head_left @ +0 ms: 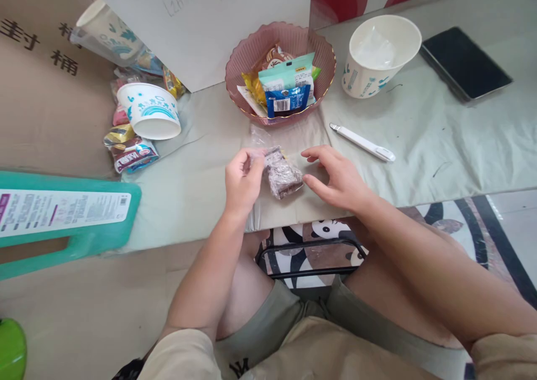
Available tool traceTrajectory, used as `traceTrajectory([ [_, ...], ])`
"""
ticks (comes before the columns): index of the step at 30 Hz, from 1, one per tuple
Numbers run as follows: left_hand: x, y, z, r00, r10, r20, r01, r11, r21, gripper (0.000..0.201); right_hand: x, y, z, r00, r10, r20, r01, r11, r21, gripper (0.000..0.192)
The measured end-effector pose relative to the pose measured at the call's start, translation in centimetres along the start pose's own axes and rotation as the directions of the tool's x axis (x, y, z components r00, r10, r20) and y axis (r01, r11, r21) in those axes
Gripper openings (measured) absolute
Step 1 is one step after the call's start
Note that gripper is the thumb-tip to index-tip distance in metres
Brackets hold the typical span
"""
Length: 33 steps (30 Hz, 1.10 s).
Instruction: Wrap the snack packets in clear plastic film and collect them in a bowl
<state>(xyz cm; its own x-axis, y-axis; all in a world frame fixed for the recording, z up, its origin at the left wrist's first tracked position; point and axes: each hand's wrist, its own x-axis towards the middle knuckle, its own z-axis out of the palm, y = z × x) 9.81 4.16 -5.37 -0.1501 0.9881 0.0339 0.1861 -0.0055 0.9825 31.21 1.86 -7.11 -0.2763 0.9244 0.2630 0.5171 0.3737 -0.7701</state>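
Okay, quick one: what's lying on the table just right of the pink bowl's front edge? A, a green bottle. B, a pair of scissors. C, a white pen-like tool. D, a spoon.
C: a slim white pen-like tool lies on the table cloth, between the pink bowl and the right hand.

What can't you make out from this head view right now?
- Head view: the snack packet in clear wrap has no readable print; the left hand covers its near end.
- Pink bowl: lower packets are hidden under the top ones.
- Green stool: cut off by the left edge.
- Phone: screen dark.
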Motion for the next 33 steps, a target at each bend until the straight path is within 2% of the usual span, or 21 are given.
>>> traceTrajectory([
  [3, 0.1, 0.8, 0.2, 0.963, -0.267, 0.021, 0.261, 0.917, -0.303, 0.012, -0.1, -0.2, -0.1, 0.998, -0.063, 0.027, 0.062, 0.997, 0.049, 0.042],
  [6, 0.1, 1.5, 0.5, 0.908, -0.410, 0.087, 0.411, 0.833, -0.372, 0.014, -0.2, -0.4, 0.0, 0.991, -0.107, 0.077, 0.102, 0.992, 0.068, 0.041],
  [9, 0.2, 1.7, 0.7, 0.886, -0.457, 0.076, 0.447, 0.802, -0.396, 0.015, -0.2, -0.3, 0.1, 0.994, -0.092, 0.058, 0.090, 0.995, 0.038, 0.030],
  [12, 0.7, 1.6, 0.6, 0.862, -0.507, 0.000, 0.446, 0.758, -0.475, 0.013, -0.3, -0.3, 0.0, 0.998, -0.062, -0.029, 0.062, 0.998, 0.003, 0.036],
  [14, 1.1, 1.5, 0.7, 0.817, -0.575, -0.044, 0.463, 0.700, -0.544, 0.009, -0.4, -0.5, 0.0, 0.994, -0.088, -0.059, 0.087, 0.996, -0.015, 0.043],
  [17, 1.3, 1.4, 0.9, 0.751, -0.659, -0.040, 0.511, 0.619, -0.596, 0.007, -0.8, -1.0, 0.4, 0.991, -0.131, 0.007, 0.131, 0.987, -0.094, 0.044],
  [19, 1.2, 1.3, 1.0, 0.770, -0.638, -0.025, 0.511, 0.639, -0.575, 0.007, -1.0, -1.2, 0.9, 0.992, -0.102, 0.070, 0.112, 0.981, -0.156, 0.033],
  [21, 1.1, 1.1, 0.8, 0.827, -0.560, -0.043, 0.459, 0.718, -0.523, 0.004, -1.1, -1.3, 1.2, 0.995, -0.065, 0.076, 0.077, 0.984, -0.159, 0.018],
  [24, 1.4, 0.7, 0.1, 0.897, -0.426, -0.119, 0.341, 0.836, -0.429, 0.014, -0.9, -1.1, 1.0, 0.998, -0.045, 0.038, 0.048, 0.996, -0.077, 0.012],
  [28, 2.3, 0.3, -1.2, 0.915, -0.363, -0.178, 0.290, 0.896, -0.336, 0.023, -0.5, -0.6, 0.0, 0.998, -0.043, 0.039, 0.042, 0.998, 0.035, 0.007],
  [31, 2.8, -0.3, -1.9, 0.930, -0.318, -0.184, 0.256, 0.920, -0.297, 0.030, -0.4, -0.3, -0.7, 0.998, -0.019, 0.059, 0.017, 0.999, 0.039, 0.005],
  [33, 3.0, -0.8, -2.3, 0.951, -0.253, -0.176, 0.204, 0.945, -0.257, 0.033, -0.4, -0.2, -0.9, 0.997, 0.025, 0.075, -0.024, 1.000, -0.012, 0.020],
])
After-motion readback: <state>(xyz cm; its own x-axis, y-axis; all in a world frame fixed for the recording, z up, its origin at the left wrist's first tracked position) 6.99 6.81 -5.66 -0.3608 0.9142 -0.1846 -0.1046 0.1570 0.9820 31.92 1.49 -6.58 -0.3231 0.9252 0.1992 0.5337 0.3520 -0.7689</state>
